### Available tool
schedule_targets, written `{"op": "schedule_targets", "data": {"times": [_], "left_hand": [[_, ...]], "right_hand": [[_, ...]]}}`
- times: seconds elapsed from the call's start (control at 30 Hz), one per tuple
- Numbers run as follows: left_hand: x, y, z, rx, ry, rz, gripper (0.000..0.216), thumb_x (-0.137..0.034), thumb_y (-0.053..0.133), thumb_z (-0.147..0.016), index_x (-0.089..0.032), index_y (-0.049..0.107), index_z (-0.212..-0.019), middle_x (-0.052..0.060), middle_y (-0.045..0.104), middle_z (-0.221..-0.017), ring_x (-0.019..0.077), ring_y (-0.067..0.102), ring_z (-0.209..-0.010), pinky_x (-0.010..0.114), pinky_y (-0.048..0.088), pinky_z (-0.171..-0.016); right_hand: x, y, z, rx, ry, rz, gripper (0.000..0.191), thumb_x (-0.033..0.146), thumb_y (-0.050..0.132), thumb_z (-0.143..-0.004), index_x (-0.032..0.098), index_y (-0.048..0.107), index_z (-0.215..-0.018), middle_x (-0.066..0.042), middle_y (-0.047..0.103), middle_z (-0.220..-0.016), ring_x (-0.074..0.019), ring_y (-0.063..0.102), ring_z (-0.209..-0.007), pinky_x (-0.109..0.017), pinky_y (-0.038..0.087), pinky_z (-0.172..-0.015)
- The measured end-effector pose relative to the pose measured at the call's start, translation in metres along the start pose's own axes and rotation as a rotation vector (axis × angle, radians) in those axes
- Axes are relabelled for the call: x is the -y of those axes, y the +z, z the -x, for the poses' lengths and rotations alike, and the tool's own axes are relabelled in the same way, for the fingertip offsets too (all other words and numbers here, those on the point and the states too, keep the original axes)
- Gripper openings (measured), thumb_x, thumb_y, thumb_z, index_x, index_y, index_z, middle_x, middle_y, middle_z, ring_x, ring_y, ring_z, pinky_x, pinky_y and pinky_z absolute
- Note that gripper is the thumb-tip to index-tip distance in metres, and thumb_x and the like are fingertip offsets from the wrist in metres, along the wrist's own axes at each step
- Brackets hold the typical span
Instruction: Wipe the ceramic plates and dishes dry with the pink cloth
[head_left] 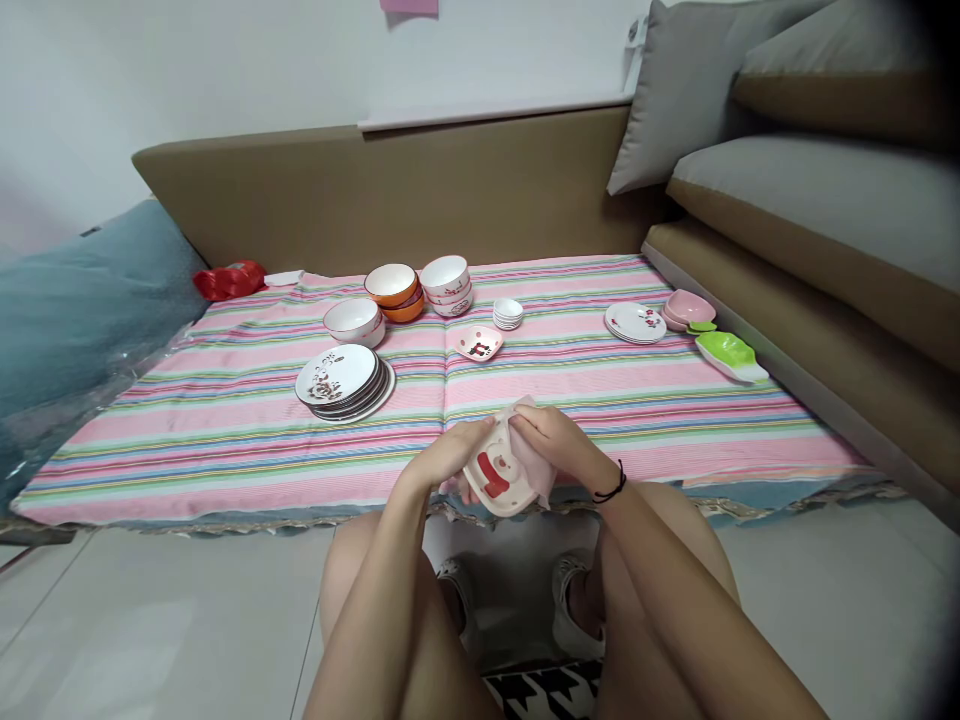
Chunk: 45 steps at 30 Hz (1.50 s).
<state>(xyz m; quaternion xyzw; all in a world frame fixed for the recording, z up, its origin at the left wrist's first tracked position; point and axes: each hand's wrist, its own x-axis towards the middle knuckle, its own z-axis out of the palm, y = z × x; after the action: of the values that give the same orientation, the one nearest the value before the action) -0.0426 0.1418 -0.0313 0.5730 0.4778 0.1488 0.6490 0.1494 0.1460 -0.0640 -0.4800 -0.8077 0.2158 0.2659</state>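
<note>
My left hand point(451, 458) grips the left edge of a small cream dish point(501, 482) with a red cartoon picture, tilted toward me above the front edge of the striped cloth. My right hand point(546, 436) is closed on a thin pale pink cloth point(536, 470), pressed against the dish's upper right side. More of that pink material shows below my left fingers. Just beyond lies a small pink-rimmed dish point(480, 345) with a dark red picture. A stack of tiny white dishes point(508, 314) stands behind it.
Left stand stacked plates point(335, 374), white bowls point(352, 318), orange bowls point(391, 286) and patterned bowls point(445, 277). Flowered plates point(635, 321), pink bowls point(690, 308) and a green leaf-shaped dish point(727, 352) are at right. A red bundle point(229, 280) lies far left. Cushions point(810, 200) border the right.
</note>
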Motion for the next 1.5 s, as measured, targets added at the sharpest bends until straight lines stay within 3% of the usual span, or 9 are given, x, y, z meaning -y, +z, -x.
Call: {"op": "schedule_targets", "data": {"times": [0.17,0.4,0.6,0.8,0.97,1.2,1.3,1.43,1.5], "left_hand": [[0.003,-0.002,-0.001,0.017,0.001,-0.113,0.054,-0.070,0.044,-0.077,-0.019,0.058,-0.067,0.001,0.052,-0.039,0.0149,0.046,-0.029,0.023,0.029,-0.027],[0.006,0.011,-0.008,-0.141,0.101,0.170,0.048,-0.063,0.048,-0.079,-0.018,0.056,-0.065,0.000,0.051,-0.042,0.0113,0.041,-0.028,0.022,0.026,-0.026],[0.001,0.012,-0.012,-0.375,0.146,0.207,0.051,-0.061,0.042,-0.083,-0.018,0.051,-0.058,0.001,0.051,-0.039,0.0128,0.043,-0.029,0.023,0.030,-0.029],[0.000,0.023,-0.020,-0.555,0.238,0.227,0.053,-0.059,0.033,-0.088,-0.020,0.044,-0.052,0.000,0.046,-0.036,0.0142,0.043,-0.029,0.026,0.032,-0.031],[0.002,0.040,-0.028,-0.729,0.308,0.249,0.045,-0.055,0.031,-0.090,-0.022,0.038,-0.060,-0.004,0.042,-0.043,0.0124,0.041,-0.037,0.025,0.033,-0.040],[0.008,0.046,-0.036,-0.920,0.403,0.256,0.037,-0.047,0.032,-0.091,-0.020,0.047,-0.070,0.002,0.055,-0.072,0.0158,0.052,-0.070,0.027,0.042,-0.067],[0.007,0.044,-0.037,-0.936,0.379,0.231,0.039,-0.048,0.030,-0.091,-0.020,0.047,-0.069,0.002,0.055,-0.069,0.0157,0.052,-0.068,0.027,0.042,-0.065],[0.005,0.040,-0.038,-0.751,0.301,0.161,0.043,-0.050,0.026,-0.092,-0.022,0.041,-0.064,-0.002,0.043,-0.050,0.0142,0.042,-0.046,0.027,0.034,-0.048],[0.006,0.038,-0.038,-0.698,0.343,0.085,0.042,-0.050,0.027,-0.092,-0.022,0.043,-0.065,-0.001,0.045,-0.051,0.0143,0.043,-0.047,0.026,0.034,-0.048]], "right_hand": [[0.007,0.002,-0.002,0.025,-0.056,-0.063,0.030,0.025,0.032,-0.093,0.019,0.039,-0.065,0.001,0.049,-0.062,-0.0116,0.040,-0.056,-0.025,0.025,-0.056],[0.003,0.000,-0.006,-0.091,0.101,-0.014,0.033,0.033,0.033,-0.094,0.020,0.042,-0.065,-0.001,0.054,-0.064,-0.0136,0.045,-0.059,-0.026,0.026,-0.057],[0.000,0.000,-0.004,-0.191,0.198,-0.075,0.035,0.037,0.036,-0.094,0.021,0.039,-0.062,0.001,0.050,-0.059,-0.0132,0.042,-0.056,-0.026,0.025,-0.054],[0.003,0.009,-0.005,-0.416,0.321,-0.205,0.037,0.041,0.036,-0.093,0.021,0.031,-0.062,0.004,0.035,-0.052,-0.0124,0.037,-0.051,-0.026,0.023,-0.051],[0.005,0.023,-0.006,-0.566,0.415,-0.249,0.035,0.040,0.035,-0.093,0.022,0.027,-0.063,0.005,0.032,-0.053,-0.0129,0.035,-0.051,-0.026,0.023,-0.051],[0.018,0.035,0.001,-0.575,0.450,-0.197,0.028,0.035,0.033,-0.091,0.023,0.028,-0.066,0.004,0.036,-0.053,-0.0145,0.037,-0.051,-0.026,0.024,-0.051],[0.019,0.032,0.002,-0.553,0.428,-0.186,0.029,0.036,0.032,-0.092,0.023,0.029,-0.066,0.004,0.038,-0.053,-0.0150,0.039,-0.052,-0.027,0.024,-0.052],[0.013,0.024,0.002,-0.585,0.426,-0.169,0.033,0.038,0.030,-0.093,0.023,0.029,-0.063,0.003,0.038,-0.053,-0.0151,0.038,-0.052,-0.027,0.024,-0.053],[0.008,0.021,0.002,-0.617,0.438,-0.161,0.035,0.039,0.030,-0.093,0.023,0.028,-0.062,0.003,0.037,-0.053,-0.0149,0.036,-0.052,-0.028,0.023,-0.053]]}}
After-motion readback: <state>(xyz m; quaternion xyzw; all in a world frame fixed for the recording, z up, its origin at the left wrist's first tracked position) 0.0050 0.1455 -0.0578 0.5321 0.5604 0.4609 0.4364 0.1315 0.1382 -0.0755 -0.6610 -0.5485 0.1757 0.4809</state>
